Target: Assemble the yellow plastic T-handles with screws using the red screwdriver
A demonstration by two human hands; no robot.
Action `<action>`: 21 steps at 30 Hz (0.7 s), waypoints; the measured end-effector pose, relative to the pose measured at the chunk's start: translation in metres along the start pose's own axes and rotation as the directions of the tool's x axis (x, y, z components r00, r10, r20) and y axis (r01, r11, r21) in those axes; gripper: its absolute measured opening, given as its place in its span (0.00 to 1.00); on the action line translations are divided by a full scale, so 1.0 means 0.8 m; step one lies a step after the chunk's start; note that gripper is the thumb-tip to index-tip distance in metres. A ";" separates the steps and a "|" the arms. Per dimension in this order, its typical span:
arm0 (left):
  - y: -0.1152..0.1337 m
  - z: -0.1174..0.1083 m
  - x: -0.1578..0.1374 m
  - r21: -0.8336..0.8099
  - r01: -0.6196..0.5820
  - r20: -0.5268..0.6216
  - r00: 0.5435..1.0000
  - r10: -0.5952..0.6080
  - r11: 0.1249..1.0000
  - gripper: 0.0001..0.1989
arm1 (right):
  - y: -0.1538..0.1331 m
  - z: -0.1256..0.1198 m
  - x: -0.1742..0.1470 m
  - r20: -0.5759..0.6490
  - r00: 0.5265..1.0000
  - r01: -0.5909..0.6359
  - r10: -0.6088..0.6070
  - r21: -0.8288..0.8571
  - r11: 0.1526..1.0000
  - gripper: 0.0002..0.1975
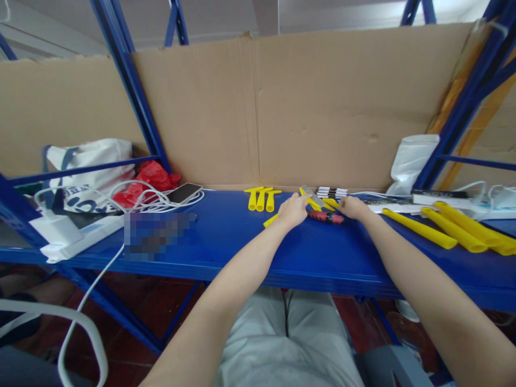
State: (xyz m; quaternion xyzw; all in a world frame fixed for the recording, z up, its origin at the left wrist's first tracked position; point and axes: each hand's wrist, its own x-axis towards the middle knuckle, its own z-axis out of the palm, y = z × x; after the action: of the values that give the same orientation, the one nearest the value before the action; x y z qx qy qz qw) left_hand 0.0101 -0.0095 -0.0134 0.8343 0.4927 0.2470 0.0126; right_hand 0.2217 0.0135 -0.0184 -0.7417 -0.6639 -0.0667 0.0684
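My left hand (293, 209) is closed round a yellow plastic piece (271, 220), whose end sticks out below the fingers. By its fingertips a flat translucent grey strip (311, 197) slants across more yellow plastic; whether the two are joined I cannot tell. My right hand (353, 207) is closed, fingers pinched at the end of a thin yellow strip (331, 203). A red-and-black handled tool (324, 216) lies between the hands on the blue shelf top (226, 231). Left of my left hand stand three yellow T-shaped pieces (260, 200) in a row.
Long yellow tubes (455, 228) lie at the right. Small black-and-white pieces (331, 192) are stacked behind my hands. A white plastic bag (413, 161) leans at the back right. Left are a phone (184, 192), white cables, a charger (56, 226) and a tote bag (94, 172). Cardboard (322, 107) closes the back.
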 end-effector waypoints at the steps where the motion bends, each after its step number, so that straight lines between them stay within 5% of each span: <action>1: 0.000 0.000 0.000 0.000 0.001 0.003 1.000 -0.001 1.000 0.21 | -0.001 0.000 0.000 0.002 1.000 0.004 -0.004 0.010 1.000 0.09; 9: -0.001 0.002 -0.001 0.010 -0.016 0.008 1.000 0.016 1.000 0.21 | 0.005 -0.010 0.001 -0.043 0.998 0.048 -0.043 0.138 0.989 0.07; 15: -0.002 0.004 0.001 0.005 -0.020 0.025 1.000 0.020 1.000 0.21 | 0.005 -0.020 -0.004 -0.258 0.951 -0.042 0.170 0.437 0.899 0.10; 17: -0.003 0.005 0.001 0.006 -0.023 0.028 0.999 0.023 1.000 0.21 | -0.002 -0.023 -0.006 -0.229 0.932 -0.072 0.282 0.646 0.760 0.10; 21: -0.004 0.006 0.002 0.012 -0.029 0.022 0.999 0.029 1.000 0.21 | -0.019 -0.026 -0.011 0.002 0.933 -0.115 0.360 0.949 0.293 0.10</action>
State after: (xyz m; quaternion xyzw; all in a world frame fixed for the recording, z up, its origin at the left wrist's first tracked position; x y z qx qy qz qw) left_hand 0.0103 -0.0056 -0.0179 0.8441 0.4819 0.2349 0.0092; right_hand 0.2055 0.0028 0.0006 -0.6434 -0.4496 0.2603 0.5623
